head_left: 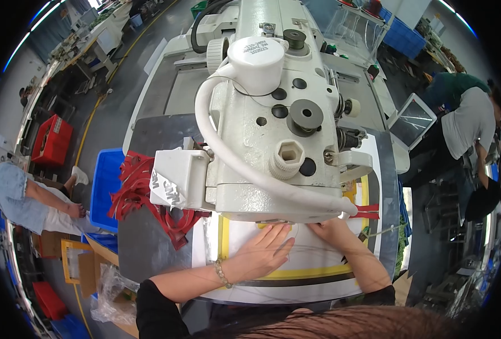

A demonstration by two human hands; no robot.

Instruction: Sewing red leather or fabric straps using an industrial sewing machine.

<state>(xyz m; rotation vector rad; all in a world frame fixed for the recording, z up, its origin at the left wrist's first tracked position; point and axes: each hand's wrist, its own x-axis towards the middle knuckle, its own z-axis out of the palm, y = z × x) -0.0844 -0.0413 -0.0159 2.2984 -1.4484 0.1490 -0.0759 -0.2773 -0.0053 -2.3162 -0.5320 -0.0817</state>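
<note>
A large white industrial sewing machine (273, 198) fills the middle of the view. Below its front edge, my left hand (268, 248) lies nearly flat on a white work surface (312, 251) bordered with yellow tape, fingers stretched out and fingertips by a small yellow piece. A beaded bracelet circles that wrist. My right hand (330, 231) reaches in under the machine head from the right, and most of its fingers are hidden behind the housing. Beyond it, the ends of a red strip (367, 212) stick out to the right. Left of the machine head is a heap of red strips (140, 189).
A blue bin (105, 178) stands left of the dark tabletop (134, 248), above a cardboard box with clear plastic (112, 299). One person (33, 200) is at the left, another (468, 121) bends over at the right. A red bin (53, 140) sits on the floor.
</note>
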